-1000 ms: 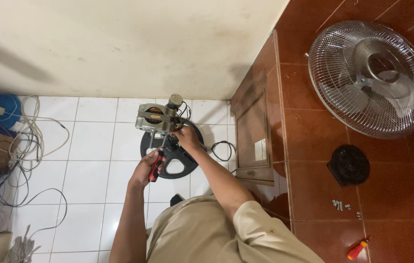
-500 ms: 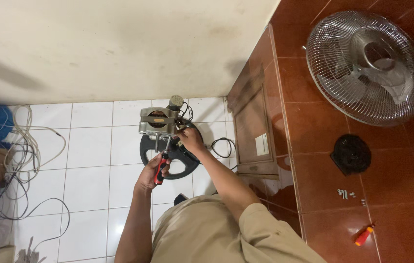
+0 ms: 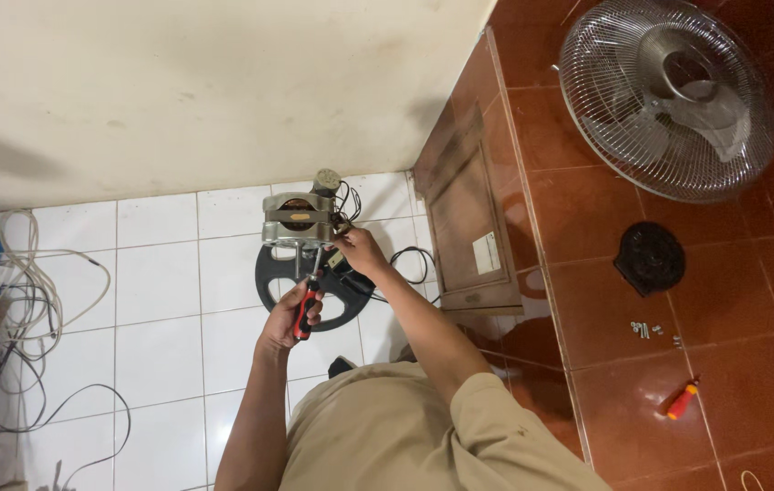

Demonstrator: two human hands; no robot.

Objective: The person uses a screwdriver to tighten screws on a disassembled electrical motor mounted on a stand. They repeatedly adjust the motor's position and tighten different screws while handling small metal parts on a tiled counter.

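The fan is already in pieces: its wire guard with blades (image 3: 669,95) lies far right on the red floor, with a black round cap (image 3: 649,258) and small screws (image 3: 643,328) nearby. The bare motor (image 3: 298,218) stands on the black round base (image 3: 314,291) over the white tiles. The left hand (image 3: 289,316) has its fingers closed round a red-handled screwdriver (image 3: 307,305), tip at the motor. The right hand (image 3: 361,252) grips the motor's side. I see no boxes or bowls holding parts.

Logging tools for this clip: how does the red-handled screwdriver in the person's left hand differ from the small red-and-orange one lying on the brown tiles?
The red-and-black-handled screwdriver is gripped in the left hand, its shaft pointing at the grey metal motor; the small red-and-orange screwdriver lies loose on the brown floor tiles, untouched. The held one looks longer, and it has black in its handle where the other shows orange. Both have mainly red handles.
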